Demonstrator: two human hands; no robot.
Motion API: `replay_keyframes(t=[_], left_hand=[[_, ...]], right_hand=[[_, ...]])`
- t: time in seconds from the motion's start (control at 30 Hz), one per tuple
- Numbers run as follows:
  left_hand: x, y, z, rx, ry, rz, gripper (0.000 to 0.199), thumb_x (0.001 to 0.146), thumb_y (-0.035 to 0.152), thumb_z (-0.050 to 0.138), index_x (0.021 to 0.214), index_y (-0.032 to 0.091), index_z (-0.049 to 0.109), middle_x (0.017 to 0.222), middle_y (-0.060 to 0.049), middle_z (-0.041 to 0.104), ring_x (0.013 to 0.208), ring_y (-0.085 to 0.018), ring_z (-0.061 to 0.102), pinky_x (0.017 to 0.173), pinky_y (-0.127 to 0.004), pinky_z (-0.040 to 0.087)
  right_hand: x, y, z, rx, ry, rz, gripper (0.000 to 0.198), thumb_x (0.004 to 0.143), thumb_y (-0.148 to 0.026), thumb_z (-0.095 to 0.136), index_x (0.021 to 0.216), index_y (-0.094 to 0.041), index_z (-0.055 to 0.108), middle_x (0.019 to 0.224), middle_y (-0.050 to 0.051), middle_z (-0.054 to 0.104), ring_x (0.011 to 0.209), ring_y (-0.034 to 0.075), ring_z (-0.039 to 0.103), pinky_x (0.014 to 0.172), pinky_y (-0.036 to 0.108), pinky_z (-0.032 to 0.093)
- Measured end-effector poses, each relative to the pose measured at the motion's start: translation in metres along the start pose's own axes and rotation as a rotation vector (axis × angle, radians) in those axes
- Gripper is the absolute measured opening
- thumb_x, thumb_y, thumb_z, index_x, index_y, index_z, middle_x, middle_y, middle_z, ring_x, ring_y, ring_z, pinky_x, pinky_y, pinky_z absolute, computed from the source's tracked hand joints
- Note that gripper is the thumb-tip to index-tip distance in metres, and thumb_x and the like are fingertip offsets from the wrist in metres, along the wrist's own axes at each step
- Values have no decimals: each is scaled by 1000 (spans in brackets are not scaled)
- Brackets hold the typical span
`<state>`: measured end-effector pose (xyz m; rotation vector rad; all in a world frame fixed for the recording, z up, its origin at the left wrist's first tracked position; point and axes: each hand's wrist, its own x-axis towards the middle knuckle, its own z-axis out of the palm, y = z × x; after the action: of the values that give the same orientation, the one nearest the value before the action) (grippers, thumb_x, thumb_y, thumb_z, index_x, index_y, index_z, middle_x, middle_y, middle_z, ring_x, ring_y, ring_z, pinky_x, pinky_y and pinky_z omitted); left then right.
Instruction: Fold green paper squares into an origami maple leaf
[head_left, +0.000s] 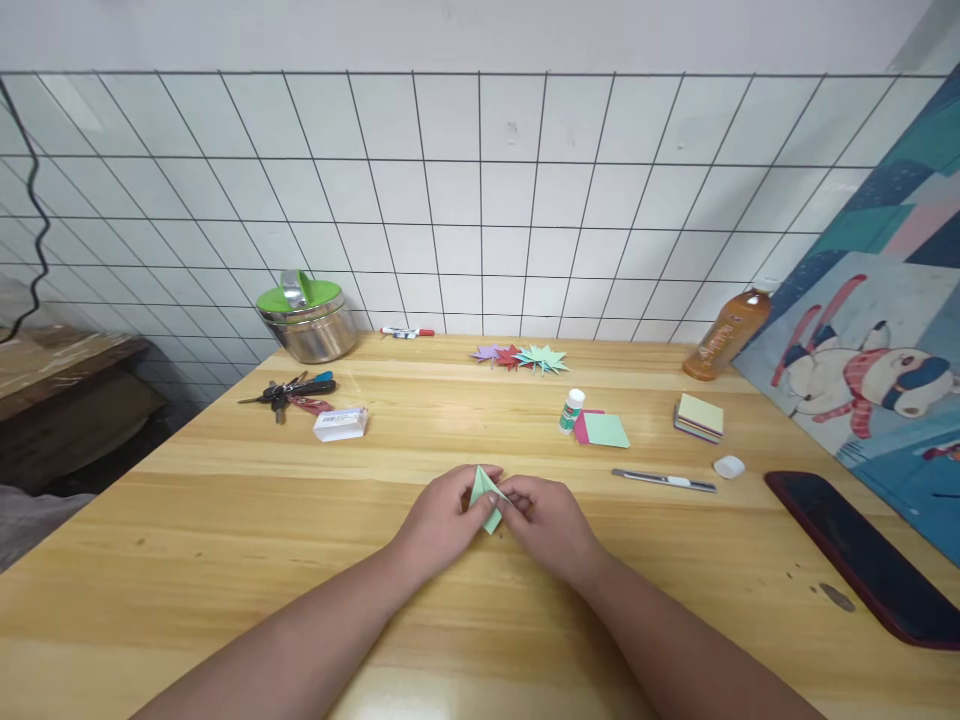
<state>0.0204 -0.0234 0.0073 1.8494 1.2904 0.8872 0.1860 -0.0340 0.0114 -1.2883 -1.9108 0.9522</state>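
A small piece of pale green folded paper (483,486) is held between my two hands over the middle of the table. My left hand (448,510) grips its left side, with the thumb lying across the front. At the paper's right edge, my right hand (551,520) pinches a corner between thumb and forefinger. The paper has creases and a pointed top; part of it is hidden by the fingers. Beyond my right hand stand a glue stick (571,411) and a few square paper sheets (606,430), light green over dark pink.
Folded paper stars (525,358) lie near the tiled wall. A utility knife (664,480), white cap (728,467), paper stack (699,417), phone (862,560) and drink bottle (726,335) are rightward. Leftward are a green-lidded pot (307,318), keys (289,392), a white box (340,424) and markers (407,332).
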Motion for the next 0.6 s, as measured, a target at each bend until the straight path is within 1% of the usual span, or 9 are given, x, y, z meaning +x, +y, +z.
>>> replay_keyframes(t=[0.07,0.17,0.3,0.37,0.43,0.5,0.6], left_hand=[[0,0,-1,-57,-10,-14,30,78,24,52,106,22,63,106,-5,67,95,-20,60,81,-29,46],[0,3,-3,-174,-62,-19,29,78,18,47,101,20,64,98,-4,68,88,-18,61,77,-27,46],[2,7,-2,-290,-102,-79,20,77,17,44,84,17,63,76,-1,65,72,-16,59,64,-24,46],[3,7,-1,-352,-106,-129,16,76,19,46,79,15,61,69,0,61,65,-14,56,60,-23,45],[4,7,0,-405,-110,-167,14,76,21,48,80,15,60,68,0,59,63,-14,55,60,-23,45],[5,7,0,-438,-101,-188,15,76,23,51,84,15,60,70,0,60,64,-14,56,60,-24,46],[5,8,0,-474,-75,-191,20,75,26,54,89,14,61,70,-1,61,63,-13,57,60,-24,46]], right_hand=[[0,0,-1,5,20,4,21,78,-18,46,85,-25,65,76,-4,67,64,12,58,60,21,40],[1,2,-4,19,59,38,22,76,-18,47,85,-25,66,74,-4,66,64,12,57,60,21,40],[4,5,-7,93,103,101,20,78,-24,48,84,-22,67,68,-2,63,60,12,55,56,21,40],[5,5,-8,138,105,131,20,78,-26,49,84,-20,67,65,-2,61,58,11,53,55,21,40],[5,6,-8,180,84,149,20,77,-26,49,85,-19,66,64,-2,59,56,11,51,54,21,40],[5,5,-9,230,43,131,22,76,-21,47,89,-19,65,67,-1,60,58,11,51,55,21,40],[4,5,-9,243,-3,59,36,69,-10,44,98,-21,62,76,-1,61,62,10,52,56,20,40]])
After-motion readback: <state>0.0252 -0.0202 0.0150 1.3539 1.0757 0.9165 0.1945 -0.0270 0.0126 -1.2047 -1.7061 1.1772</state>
